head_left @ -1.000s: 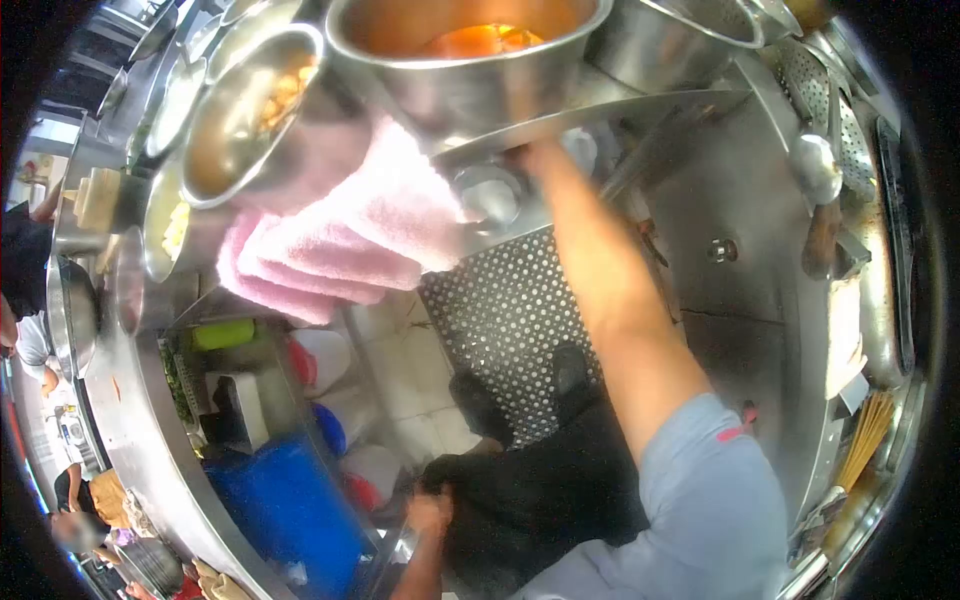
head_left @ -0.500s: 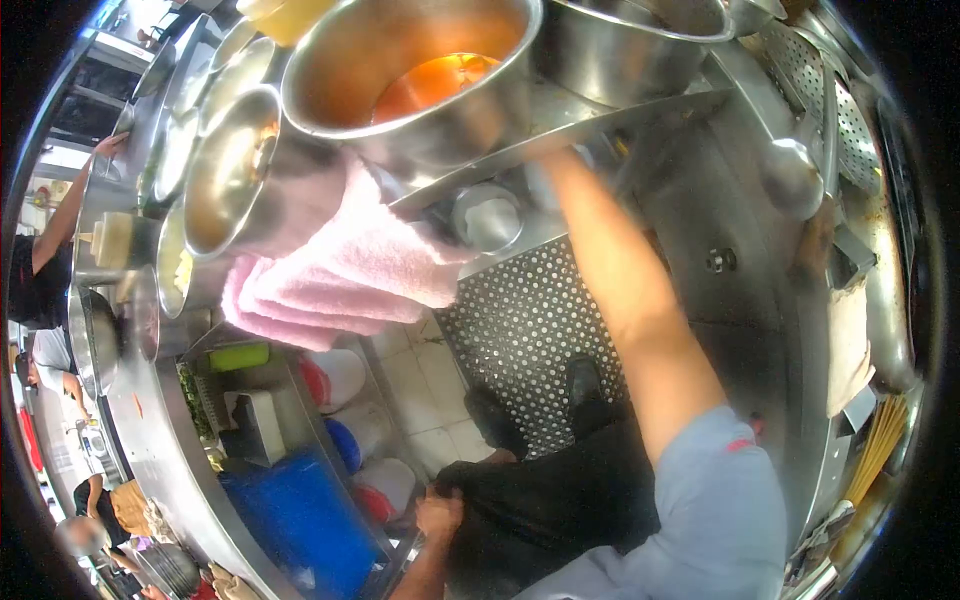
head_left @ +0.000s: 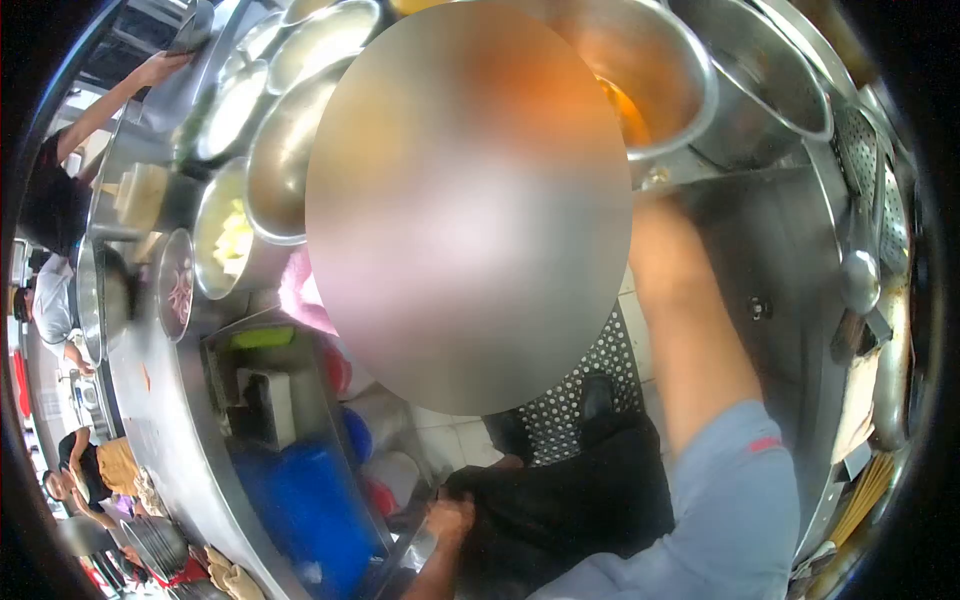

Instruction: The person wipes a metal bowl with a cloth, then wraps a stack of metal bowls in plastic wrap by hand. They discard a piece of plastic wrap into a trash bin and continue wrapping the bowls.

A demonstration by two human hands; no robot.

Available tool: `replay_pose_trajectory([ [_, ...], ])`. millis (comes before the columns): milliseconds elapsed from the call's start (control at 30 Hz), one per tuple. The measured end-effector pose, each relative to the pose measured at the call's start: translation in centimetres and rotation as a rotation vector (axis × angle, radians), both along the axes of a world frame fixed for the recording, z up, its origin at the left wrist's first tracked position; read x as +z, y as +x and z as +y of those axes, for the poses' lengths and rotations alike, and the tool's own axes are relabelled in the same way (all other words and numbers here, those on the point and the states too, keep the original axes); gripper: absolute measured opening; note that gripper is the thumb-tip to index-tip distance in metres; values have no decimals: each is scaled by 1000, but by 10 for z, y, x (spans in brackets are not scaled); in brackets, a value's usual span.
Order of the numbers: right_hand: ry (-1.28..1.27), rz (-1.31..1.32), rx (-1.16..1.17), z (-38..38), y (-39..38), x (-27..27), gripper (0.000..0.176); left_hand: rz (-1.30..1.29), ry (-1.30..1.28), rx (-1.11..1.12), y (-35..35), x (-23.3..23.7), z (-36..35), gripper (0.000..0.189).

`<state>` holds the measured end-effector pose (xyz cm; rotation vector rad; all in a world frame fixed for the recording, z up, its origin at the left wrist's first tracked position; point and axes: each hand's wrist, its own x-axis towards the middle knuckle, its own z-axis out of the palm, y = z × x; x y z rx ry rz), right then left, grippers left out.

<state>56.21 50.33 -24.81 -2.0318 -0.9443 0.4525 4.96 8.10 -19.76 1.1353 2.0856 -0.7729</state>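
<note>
My right forearm (head_left: 695,320), in a grey sleeve, reaches away from me toward the counter edge just below a large steel pot (head_left: 665,80) with orange liquid. A blurred oval patch covers the middle of the view, and my right hand's fingers do not show. My left hand (head_left: 448,518) is low, closed in a fist beside the black apron (head_left: 570,510); whatever it grips, if anything, is hidden. Part of a pink towel (head_left: 303,290) shows left of the patch.
Steel bowls, one with pale chopped pieces (head_left: 232,240), line the left counter. Below is a shelf with a blue container (head_left: 310,510). At right hang a ladle (head_left: 860,275) and a perforated skimmer (head_left: 890,190). Another person's arm (head_left: 115,105) reaches in at upper left.
The view has turned, so the pots and bowls sit further right. A blurred patch now hides most of the towel and the small steel pot. My left hand stays low and closed.
</note>
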Motion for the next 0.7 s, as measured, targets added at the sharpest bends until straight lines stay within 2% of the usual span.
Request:
replay_pose_trajectory([
  [67,-60,-77,12,-6,2,1,38,12,4,-8,1,2,2,69],
  [100,-83,-98,18,-13,4,0,38,-18,30,-88,-6,-5,-4,69],
  [167,-118,-153,31,-18,3,2,38,-91,88,-247,-25,-47,-15,69],
  [233,-137,-186,40,-26,0,3,38,-521,382,-256,-16,-83,20,72],
  [267,-145,-204,46,-30,-3,5,38,-479,375,-369,22,-80,61,72],
  [300,-148,-225,56,-33,-5,6,38,-726,230,-35,62,-75,108,72],
  [333,-155,-244,65,-36,-8,8,38,-864,190,59,105,-63,154,72],
  [367,-158,-257,75,-39,-12,9,38,-1017,402,25,138,-76,185,72],
  [400,-162,-269,83,-43,-11,5,38,-1012,474,-10,157,-129,216,69],
  [467,-165,-290,99,-48,-15,3,38,-1150,-80,365,201,-157,292,66],
  [500,-160,-307,117,-47,-20,6,38,-1183,-83,469,222,-173,309,62],
  [600,-136,-350,161,-46,-27,2,38,-1328,217,587,258,-200,332,51],
  [700,-124,-389,198,-48,-26,-9,38,-1407,442,598,259,-182,320,41],
])
